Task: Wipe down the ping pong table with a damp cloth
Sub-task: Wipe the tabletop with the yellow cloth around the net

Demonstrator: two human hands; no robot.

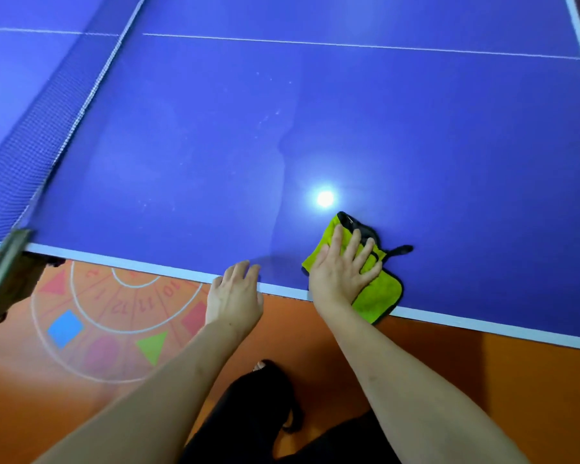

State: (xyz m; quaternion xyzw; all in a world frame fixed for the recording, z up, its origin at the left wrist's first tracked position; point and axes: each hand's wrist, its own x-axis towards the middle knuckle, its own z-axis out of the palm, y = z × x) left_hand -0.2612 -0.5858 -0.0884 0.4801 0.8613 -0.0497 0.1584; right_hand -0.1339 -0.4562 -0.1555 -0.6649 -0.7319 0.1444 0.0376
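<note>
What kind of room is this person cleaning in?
Probably a games or recreation room: a blue ping pong table with a net fills the view, and the orange floor carries a painted game circle of numbers and coloured shapes.

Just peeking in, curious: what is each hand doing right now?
Left hand: open, fingers resting on the table edge, holding nothing.
Right hand: open, flat fingers pressing the green cloth onto the table.
</note>
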